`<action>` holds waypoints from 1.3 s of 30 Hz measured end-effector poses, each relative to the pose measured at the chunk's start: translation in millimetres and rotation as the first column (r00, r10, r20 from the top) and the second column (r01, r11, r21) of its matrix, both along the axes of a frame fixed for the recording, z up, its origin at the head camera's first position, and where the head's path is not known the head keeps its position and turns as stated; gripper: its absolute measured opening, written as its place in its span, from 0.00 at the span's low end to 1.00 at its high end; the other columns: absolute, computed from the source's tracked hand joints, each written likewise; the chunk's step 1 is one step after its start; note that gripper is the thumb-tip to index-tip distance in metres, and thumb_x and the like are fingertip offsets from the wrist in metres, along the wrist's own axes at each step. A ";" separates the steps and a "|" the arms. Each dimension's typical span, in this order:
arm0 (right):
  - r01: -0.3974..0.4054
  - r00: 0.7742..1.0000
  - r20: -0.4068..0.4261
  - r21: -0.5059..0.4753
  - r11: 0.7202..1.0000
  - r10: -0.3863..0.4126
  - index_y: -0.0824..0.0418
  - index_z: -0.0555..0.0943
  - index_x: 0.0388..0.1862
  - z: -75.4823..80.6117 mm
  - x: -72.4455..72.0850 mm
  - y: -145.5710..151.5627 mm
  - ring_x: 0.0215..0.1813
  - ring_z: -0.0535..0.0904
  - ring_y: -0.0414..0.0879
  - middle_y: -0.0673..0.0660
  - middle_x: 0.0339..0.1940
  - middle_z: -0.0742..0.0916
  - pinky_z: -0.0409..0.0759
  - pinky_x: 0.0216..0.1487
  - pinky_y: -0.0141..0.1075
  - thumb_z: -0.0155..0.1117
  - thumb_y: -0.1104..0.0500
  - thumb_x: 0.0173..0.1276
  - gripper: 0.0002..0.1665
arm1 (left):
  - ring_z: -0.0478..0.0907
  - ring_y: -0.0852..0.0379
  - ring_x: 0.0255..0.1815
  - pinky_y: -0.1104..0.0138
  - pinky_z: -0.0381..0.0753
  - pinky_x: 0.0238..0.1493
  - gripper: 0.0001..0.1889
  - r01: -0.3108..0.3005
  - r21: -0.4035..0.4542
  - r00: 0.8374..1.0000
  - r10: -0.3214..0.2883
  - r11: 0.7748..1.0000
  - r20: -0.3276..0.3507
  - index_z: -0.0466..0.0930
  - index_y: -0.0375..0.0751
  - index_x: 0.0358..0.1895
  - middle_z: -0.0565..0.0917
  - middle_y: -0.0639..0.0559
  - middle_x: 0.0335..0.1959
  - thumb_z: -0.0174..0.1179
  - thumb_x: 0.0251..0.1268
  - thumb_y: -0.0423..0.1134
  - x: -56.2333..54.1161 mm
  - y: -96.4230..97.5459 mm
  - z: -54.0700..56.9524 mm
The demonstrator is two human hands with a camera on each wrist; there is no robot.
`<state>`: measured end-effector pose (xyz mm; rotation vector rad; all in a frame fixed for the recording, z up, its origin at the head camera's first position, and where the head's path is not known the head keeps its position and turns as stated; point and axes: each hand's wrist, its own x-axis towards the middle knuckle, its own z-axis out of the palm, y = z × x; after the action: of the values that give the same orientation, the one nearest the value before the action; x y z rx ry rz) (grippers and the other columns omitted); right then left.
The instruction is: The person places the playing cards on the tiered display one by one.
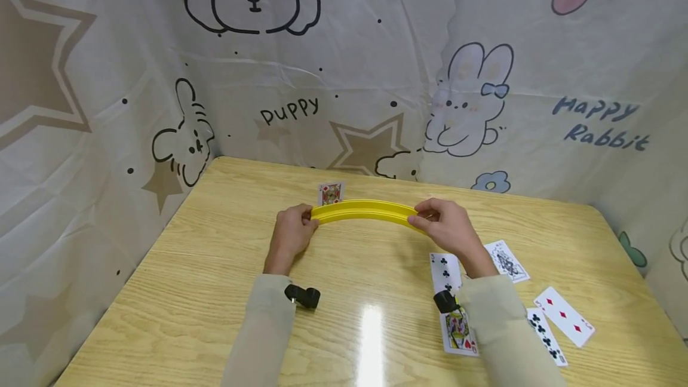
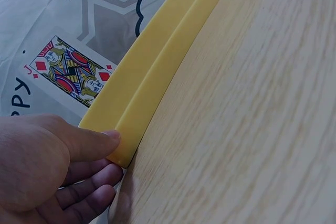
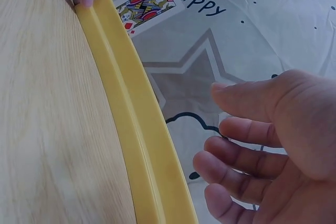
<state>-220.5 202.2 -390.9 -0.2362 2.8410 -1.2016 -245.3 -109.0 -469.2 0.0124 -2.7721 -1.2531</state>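
Note:
A curved yellow card holder (image 1: 365, 211) stands on the table, its long groove running sideways. My left hand (image 1: 290, 235) pinches its left end, with the thumb (image 2: 97, 142) on the front ledge and the other fingers curled below. At that end a jack of diamonds (image 2: 71, 72) rises upright above the holder's back wall, its lower edge hidden. Near the right end is my right hand (image 1: 448, 226). In the right wrist view its fingers (image 3: 239, 158) are loosely bent and spread from the thumb, with a gap to the holder and nothing held.
Face-up cards lie around my right forearm: a clubs card (image 1: 445, 269), a queen of hearts (image 1: 458, 336), a joker (image 1: 507, 261), a diamonds card (image 1: 564, 316) and another clubs card (image 1: 547, 337). A printed cloth (image 1: 344, 64) hangs behind the wooden table (image 1: 215, 279).

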 end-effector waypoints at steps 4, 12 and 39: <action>0.003 1.000 -0.002 0.008 1.000 -0.003 0.72 0.81 0.55 -0.4 3.6 5.8 0.41 0.80 0.52 0.60 0.44 0.86 0.80 0.39 0.39 0.69 0.55 0.69 0.23 | 0.82 0.51 0.42 0.60 0.83 0.45 0.19 -0.001 -0.004 1.000 0.000 1.000 -0.003 0.81 0.31 0.59 0.85 0.41 0.45 0.67 0.67 0.34 -0.9 0.3 0.2; 0.033 0.999 -0.008 0.055 0.998 -0.033 0.74 0.81 0.54 -3.8 11.0 16.1 0.40 0.79 0.52 0.62 0.42 0.85 0.79 0.36 0.38 0.70 0.56 0.68 0.24 | 0.82 0.51 0.42 0.59 0.83 0.46 0.19 0.001 -0.007 1.000 -0.001 1.000 -0.010 0.81 0.31 0.58 0.85 0.41 0.45 0.67 0.66 0.34 -2.1 0.7 -0.4; 0.137 0.979 0.127 0.160 0.978 -0.158 0.73 0.78 0.60 -23.7 33.2 44.4 0.47 0.79 0.55 0.63 0.48 0.84 0.78 0.46 0.46 0.71 0.52 0.67 0.31 | 0.82 0.49 0.44 0.58 0.82 0.48 0.19 0.005 -0.009 1.000 -0.005 1.000 0.002 0.81 0.31 0.59 0.85 0.40 0.46 0.66 0.67 0.34 1.1 0.3 1.8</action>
<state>-187.2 246.6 -414.6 0.0644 2.8495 -0.9750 -244.2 -108.7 -467.4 0.0062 -2.7809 -1.2418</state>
